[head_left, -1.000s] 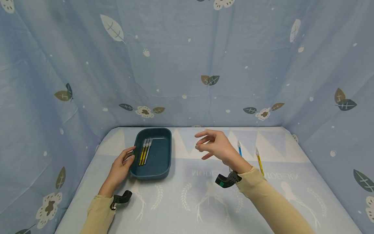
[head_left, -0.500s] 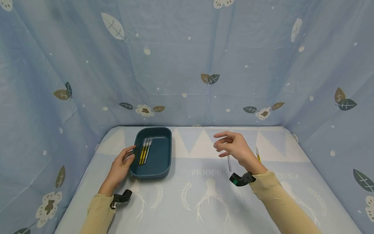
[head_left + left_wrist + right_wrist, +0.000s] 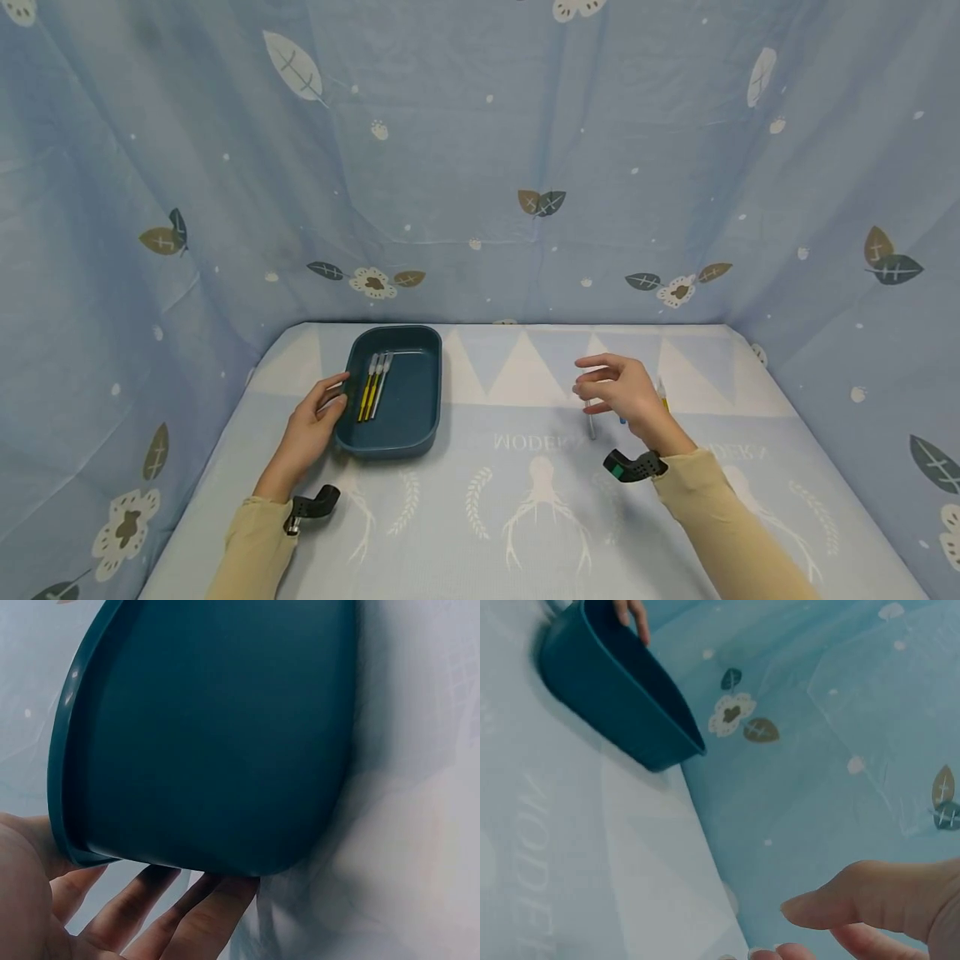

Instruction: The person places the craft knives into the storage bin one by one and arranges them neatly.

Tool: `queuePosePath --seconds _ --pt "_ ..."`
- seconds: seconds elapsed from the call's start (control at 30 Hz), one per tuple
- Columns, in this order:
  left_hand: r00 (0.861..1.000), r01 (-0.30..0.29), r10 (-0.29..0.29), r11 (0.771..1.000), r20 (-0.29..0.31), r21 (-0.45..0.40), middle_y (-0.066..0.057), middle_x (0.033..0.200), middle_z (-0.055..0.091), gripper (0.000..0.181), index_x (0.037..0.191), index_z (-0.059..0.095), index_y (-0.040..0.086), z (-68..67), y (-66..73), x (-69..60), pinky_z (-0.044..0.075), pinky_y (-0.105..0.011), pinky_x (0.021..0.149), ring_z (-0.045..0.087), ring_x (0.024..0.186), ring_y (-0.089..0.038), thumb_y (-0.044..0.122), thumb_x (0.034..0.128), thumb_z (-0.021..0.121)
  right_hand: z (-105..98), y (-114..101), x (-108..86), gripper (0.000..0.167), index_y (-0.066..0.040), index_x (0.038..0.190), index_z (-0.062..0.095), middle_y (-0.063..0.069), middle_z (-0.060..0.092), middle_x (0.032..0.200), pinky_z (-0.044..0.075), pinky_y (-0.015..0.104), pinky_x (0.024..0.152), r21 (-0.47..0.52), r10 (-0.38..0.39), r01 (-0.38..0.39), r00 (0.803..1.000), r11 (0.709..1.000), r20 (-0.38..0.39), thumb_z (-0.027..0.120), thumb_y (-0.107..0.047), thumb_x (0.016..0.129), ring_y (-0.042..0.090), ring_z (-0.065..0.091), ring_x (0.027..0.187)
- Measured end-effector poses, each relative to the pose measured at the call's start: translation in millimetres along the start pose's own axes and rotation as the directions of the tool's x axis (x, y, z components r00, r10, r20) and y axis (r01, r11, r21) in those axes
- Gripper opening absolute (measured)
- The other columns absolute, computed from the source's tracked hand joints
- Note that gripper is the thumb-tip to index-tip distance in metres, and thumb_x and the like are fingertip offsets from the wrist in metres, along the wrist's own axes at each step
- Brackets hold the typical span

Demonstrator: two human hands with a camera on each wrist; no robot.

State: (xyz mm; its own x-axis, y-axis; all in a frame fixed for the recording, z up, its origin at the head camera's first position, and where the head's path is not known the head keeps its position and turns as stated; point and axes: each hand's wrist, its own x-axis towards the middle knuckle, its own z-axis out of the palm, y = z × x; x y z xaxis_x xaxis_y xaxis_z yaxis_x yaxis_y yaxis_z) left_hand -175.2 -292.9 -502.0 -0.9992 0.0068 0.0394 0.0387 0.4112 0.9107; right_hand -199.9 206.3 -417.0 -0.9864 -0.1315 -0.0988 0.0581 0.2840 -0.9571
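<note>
A dark teal tray (image 3: 405, 400) stands on the left of the table. Inside lie two slim yellow pens (image 3: 367, 390) and a clear one (image 3: 381, 387), all with whitish translucent caps. My left hand (image 3: 306, 429) touches the tray's left wall from outside; in the left wrist view its fingers (image 3: 202, 922) are extended along that wall. To the right, my right hand (image 3: 626, 392) hovers over another clear pen (image 3: 592, 429), thumb and fingers bent loosely and apart, holding nothing. That hand mostly hides a blue pen (image 3: 622, 421) and a yellow pen (image 3: 663, 393).
The table (image 3: 480, 517) has a pale patterned cover with printed lettering. A blue curtain (image 3: 480, 150) with leaf and flower prints surrounds it at the back and sides. Black camera mounts (image 3: 633, 467) sit on both wrists.
My right hand has moved right, away from the tray, and now hangs over the clear pen, covering most of the blue one. The left hand and the tray have stayed put.
</note>
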Motion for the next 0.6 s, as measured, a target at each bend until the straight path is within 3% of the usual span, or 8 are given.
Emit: queuePosePath --seconds 0.3,0.6 --pt "1.0 0.012 -0.012 1.0 0.011 0.007 -0.029 0.172 0.032 0.055 0.172 0.034 0.014 -1.2 -0.2 -0.6 0.034 -0.072 0.122 0.034 0.155 -0.055 0.023 0.1202 0.049 -5.6 26.6 8.4 0.049 0.008 0.148 0.06 0.024 0.07 0.122 0.068 0.043 0.079 0.005 0.089 -0.088 0.994 0.996 -0.066 0.075 -0.001 0.102 0.045 0.074 0.109" --pt "1.0 0.013 -0.013 1.0 0.006 0.004 -0.029 0.172 0.033 0.055 0.172 0.035 0.015 -1.4 0.6 -0.4 0.034 -0.071 0.123 0.035 0.155 -0.054 0.026 0.1202 0.049 -9.2 46.8 12.7 0.046 0.009 0.146 0.062 0.025 0.071 0.119 0.068 0.047 0.078 -0.022 0.148 -0.151 0.982 0.988 -0.118 0.072 0.002 0.101 0.038 0.077 0.095"
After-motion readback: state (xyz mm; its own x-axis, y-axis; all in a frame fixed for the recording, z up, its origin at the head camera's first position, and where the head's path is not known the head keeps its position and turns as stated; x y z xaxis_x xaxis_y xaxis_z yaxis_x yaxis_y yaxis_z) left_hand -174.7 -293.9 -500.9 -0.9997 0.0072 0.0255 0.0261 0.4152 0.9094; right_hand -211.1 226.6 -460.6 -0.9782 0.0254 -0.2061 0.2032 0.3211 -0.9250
